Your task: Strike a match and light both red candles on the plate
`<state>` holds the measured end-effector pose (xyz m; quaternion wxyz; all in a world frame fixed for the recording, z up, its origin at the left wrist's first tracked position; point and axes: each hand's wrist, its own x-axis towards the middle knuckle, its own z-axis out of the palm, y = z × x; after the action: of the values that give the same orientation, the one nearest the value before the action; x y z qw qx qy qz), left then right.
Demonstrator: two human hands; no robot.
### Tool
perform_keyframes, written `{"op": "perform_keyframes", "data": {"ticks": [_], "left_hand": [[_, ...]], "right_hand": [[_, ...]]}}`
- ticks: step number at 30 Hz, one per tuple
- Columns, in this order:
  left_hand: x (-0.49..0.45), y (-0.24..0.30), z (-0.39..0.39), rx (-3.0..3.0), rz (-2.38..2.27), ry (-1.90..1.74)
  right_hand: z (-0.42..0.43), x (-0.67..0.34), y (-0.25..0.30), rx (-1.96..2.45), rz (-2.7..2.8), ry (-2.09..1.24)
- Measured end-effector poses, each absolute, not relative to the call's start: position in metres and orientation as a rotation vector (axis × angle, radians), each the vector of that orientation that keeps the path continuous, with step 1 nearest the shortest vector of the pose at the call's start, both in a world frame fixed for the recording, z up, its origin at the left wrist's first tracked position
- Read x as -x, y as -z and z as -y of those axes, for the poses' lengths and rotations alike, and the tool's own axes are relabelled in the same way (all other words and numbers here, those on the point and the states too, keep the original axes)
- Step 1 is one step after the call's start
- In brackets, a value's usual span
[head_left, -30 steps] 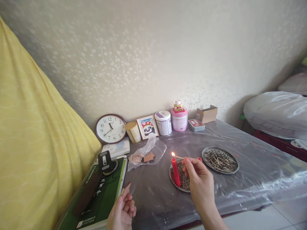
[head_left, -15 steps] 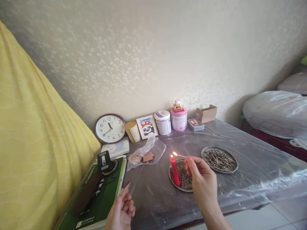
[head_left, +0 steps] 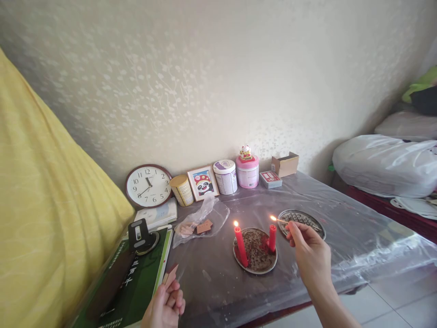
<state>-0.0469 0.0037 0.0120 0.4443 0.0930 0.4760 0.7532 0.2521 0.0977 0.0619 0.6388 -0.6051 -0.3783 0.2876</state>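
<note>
My right hand (head_left: 311,249) pinches a burning match (head_left: 283,221), its flame just above the top of the shorter red candle (head_left: 272,239). I cannot tell whether that candle's wick is alight. To its left stands a taller red candle (head_left: 241,247) with a flame on it, leaning slightly. Both candles stand on a round metal plate (head_left: 256,273) with dark residue and red wax. At the lower left, my left hand (head_left: 166,303) is closed on a small piece of reddish-brown card (head_left: 170,275), near the green book's edge.
Behind my right hand is a second round plate (head_left: 324,236). A clear plastic bag (head_left: 218,216) with small brown pieces lies left of the candles. Along the wall stand a clock (head_left: 149,186), tins, a framed panda picture (head_left: 203,183) and a cardboard box (head_left: 285,165). A green book (head_left: 146,284) lies left.
My right hand has moved right with the lit match, from the taller candle to the shorter one, which now shows. The view has shifted slightly. My left hand keeps its hold.
</note>
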Motion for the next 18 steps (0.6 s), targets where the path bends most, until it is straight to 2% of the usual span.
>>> {"op": "perform_keyframes", "data": {"ticks": [18], "left_hand": [[0.049, -0.009, -0.006, -0.195, -1.195, -1.847]], "right_hand": [[-0.087, -0.253, -0.064, 1.417, 0.903, -0.745]]}}
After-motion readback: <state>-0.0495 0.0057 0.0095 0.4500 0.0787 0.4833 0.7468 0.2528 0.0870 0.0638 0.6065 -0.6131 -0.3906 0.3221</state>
